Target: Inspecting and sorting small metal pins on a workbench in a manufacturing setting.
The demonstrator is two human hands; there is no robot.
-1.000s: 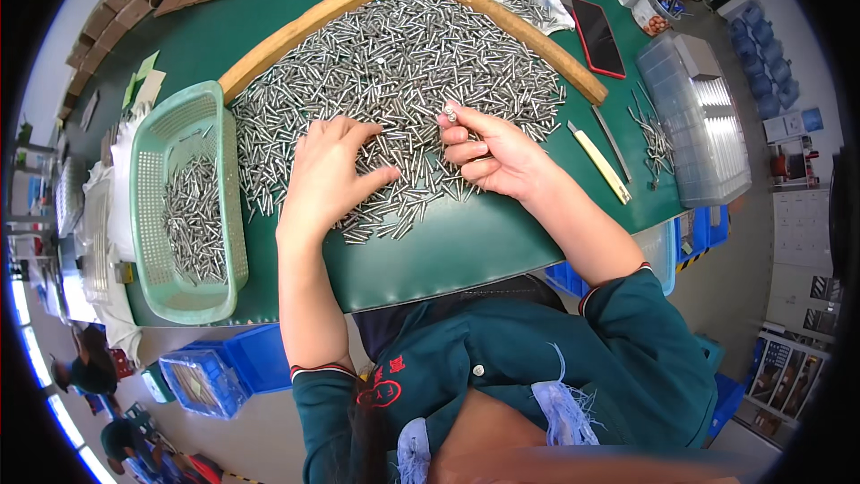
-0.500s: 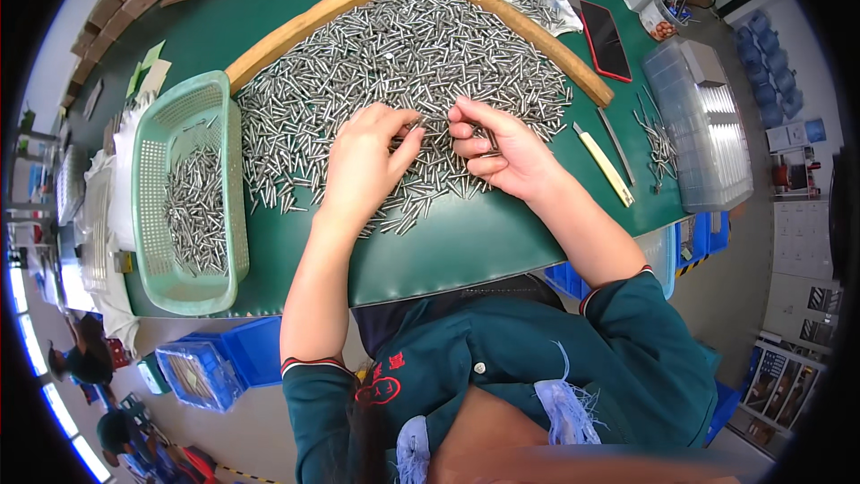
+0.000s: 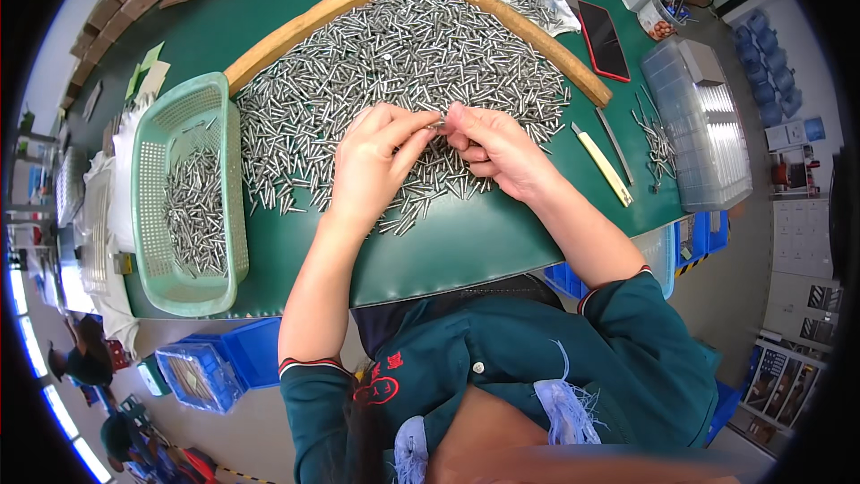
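Note:
A broad heap of small silver metal pins covers the middle of the green table. Over its near edge, my left hand pinches a metal pin between thumb and fingertips. My right hand meets it there, thumb and index finger closed at the pin's other end. Its remaining fingers are curled toward the palm, and whatever they may hold is hidden. Left of my left hand stands a pale green plastic basket, with more pins lying inside.
Two wooden bars border the heap's far side. To the right lie a utility knife, a thin metal strip, loose long pins, a red-edged phone and clear plastic boxes. Blue bins stand below the table.
My left hand has moved slightly right, and its fingertips now meet those of my right hand at a pin. The gap between the hands has closed.

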